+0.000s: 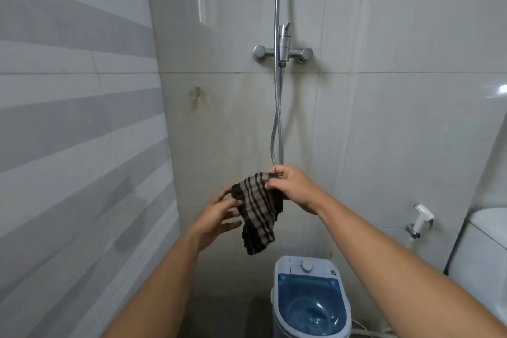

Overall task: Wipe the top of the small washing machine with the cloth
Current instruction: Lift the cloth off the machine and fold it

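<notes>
Both hands pinch a limp, ribbed brown-and-black striped cloth (pixel 258 211) in mid-air, right hand (pixel 295 188) gripping its top edge, left hand (pixel 219 215) its side, above the small washing machine (pixel 310 296) with its rounded translucent blue lid.

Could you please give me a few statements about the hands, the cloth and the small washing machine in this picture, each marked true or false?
1. Both hands hold the striped cloth in the air. True.
2. The cloth lies on the washing machine. False: it hangs above it, apart.
3. The right hand pinches the cloth's upper edge. True.
4. The left hand rests on the machine's knob. False: it is at the cloth.
5. The machine's lid is blue and translucent. True.
</notes>
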{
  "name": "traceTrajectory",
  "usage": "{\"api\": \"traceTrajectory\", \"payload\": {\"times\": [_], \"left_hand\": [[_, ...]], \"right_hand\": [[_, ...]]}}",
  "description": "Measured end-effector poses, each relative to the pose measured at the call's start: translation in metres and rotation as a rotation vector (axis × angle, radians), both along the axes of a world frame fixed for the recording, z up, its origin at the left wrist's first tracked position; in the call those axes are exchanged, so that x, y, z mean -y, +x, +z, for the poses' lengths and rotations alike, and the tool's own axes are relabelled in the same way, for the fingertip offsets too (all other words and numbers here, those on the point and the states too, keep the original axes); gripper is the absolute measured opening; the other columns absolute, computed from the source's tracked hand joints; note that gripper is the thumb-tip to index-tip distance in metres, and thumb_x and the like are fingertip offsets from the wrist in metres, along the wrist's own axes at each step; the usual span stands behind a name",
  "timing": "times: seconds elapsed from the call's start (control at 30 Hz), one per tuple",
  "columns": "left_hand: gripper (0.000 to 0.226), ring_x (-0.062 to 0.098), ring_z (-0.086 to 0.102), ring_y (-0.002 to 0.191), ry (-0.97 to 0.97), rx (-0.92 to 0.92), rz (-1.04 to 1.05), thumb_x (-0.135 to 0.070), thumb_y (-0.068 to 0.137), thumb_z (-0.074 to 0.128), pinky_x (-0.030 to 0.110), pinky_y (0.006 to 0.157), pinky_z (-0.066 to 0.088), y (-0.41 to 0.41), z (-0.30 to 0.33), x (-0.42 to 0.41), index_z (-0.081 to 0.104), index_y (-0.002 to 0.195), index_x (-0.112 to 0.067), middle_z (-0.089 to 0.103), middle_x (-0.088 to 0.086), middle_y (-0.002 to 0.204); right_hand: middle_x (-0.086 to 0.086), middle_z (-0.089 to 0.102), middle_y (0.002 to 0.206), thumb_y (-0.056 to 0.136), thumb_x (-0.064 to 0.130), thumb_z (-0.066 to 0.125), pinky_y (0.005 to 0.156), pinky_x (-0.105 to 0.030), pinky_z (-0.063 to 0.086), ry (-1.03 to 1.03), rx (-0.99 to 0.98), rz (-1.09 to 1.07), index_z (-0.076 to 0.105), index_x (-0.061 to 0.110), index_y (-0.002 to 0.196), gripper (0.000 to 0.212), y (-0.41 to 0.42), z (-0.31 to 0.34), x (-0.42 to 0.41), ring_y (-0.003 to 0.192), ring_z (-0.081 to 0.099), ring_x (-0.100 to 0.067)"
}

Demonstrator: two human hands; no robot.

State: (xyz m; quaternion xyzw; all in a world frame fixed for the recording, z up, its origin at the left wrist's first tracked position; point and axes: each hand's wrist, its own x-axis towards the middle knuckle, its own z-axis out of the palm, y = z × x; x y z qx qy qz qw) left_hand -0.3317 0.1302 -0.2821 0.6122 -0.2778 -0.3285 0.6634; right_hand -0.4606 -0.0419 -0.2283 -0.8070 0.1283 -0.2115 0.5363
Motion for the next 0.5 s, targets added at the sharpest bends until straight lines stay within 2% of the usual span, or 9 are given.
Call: {"api": "traceTrajectory", "payload": {"times": [0.1,0.2,0.3,0.33,0.4,0.5], "left_hand": [[0.021,0.017,0.063,0.104,0.106,0.273,-0.008,-0.024,0.090,0.069,0.032,0.082,0.047,0.013,-0.011,-0.014,0.070,0.110,-0.017,0.071,0.001,0.113],[0.018,0.024,0.068,0.088,0.008,0.260,0.015,-0.021,0.088,0.073,0.032,0.079,0.049,0.022,-0.017,-0.021,0.068,0.091,-0.004,0.073,0.010,0.089],[0.009,0.028,0.063,0.074,-0.033,0.238,0.003,-0.021,0.086,0.070,0.034,0.062,0.046,0.039,0.001,-0.022,0.064,0.084,-0.015,0.066,0.011,0.079],[0.009,0.026,0.061,0.068,-0.042,0.258,-0.008,-0.021,0.087,0.069,0.032,0.056,0.043,0.047,0.012,-0.020,0.062,0.083,-0.017,0.066,0.012,0.077],[0.009,0.024,0.061,0.064,-0.031,0.336,-0.032,-0.017,0.088,0.069,0.029,0.053,0.040,0.065,0.042,-0.017,0.061,0.089,-0.013,0.070,0.015,0.079],[0.016,0.018,0.065,0.066,-0.011,0.470,-0.012,-0.008,0.092,0.067,0.024,0.053,0.048,0.093,0.090,-0.010,0.060,0.106,-0.008,0.074,0.012,0.086]], "right_hand": [[0.001,0.061,0.067,0.082,0.006,0.065,0.059,-0.028,0.040,0.043,-0.034,0.075,0.062,0.024,0.073,0.021,0.017,0.027,-0.002,0.064,0.052,-0.015],[-0.004,0.064,0.078,0.083,0.005,0.062,0.059,-0.028,0.041,0.057,-0.086,0.098,0.064,0.020,0.091,0.017,0.025,0.040,0.005,0.069,0.054,-0.019],[-0.007,0.065,0.090,0.089,-0.001,0.048,0.058,-0.029,0.044,-0.013,-0.195,0.107,0.065,0.016,0.108,0.030,0.029,0.050,0.013,0.074,0.056,-0.022],[-0.007,0.065,0.090,0.090,-0.001,0.044,0.060,-0.028,0.045,-0.049,-0.218,0.105,0.067,0.014,0.107,0.033,0.032,0.053,0.013,0.075,0.057,-0.020],[-0.001,0.066,0.083,0.092,0.006,0.044,0.065,-0.027,0.045,-0.078,-0.224,0.123,0.071,0.015,0.092,0.029,0.042,0.060,0.012,0.075,0.058,-0.016],[0.007,0.064,0.072,0.095,0.030,0.064,0.065,-0.021,0.046,-0.140,-0.186,0.182,0.068,0.020,0.078,0.020,0.067,0.077,0.014,0.070,0.060,-0.009]]}}
